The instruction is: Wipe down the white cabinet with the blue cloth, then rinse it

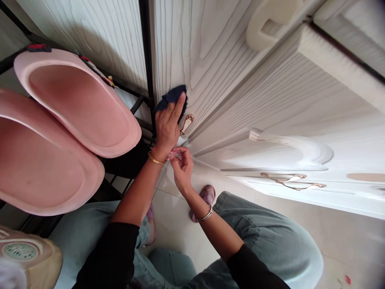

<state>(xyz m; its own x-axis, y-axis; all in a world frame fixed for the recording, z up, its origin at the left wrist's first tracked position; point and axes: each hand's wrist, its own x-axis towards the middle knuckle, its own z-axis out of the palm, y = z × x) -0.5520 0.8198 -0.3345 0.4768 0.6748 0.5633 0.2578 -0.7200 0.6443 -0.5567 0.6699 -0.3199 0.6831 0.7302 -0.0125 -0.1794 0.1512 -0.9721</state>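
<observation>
My left hand (168, 124), with a gold bracelet at its wrist, presses a dark blue cloth (173, 96) against the white wood-grained cabinet door (204, 60). Its fingers lie stretched over the cloth, holding it to the surface. Just below and to the right of the cloth is a gold-coloured door handle (187, 123). My right hand (183, 168), wearing a silver bracelet, is curled close by my left wrist. Its thumb and fingers come together there; whether anything is between them is hidden.
At the left, pink slippers (84, 104) sit on a black metal rack (147, 60) beside the door. A beige shoe (33, 257) is at the lower left. Another white cabinet front (288, 120) with gold handles (293, 180) stands to the right. Below is the tiled floor (171, 224).
</observation>
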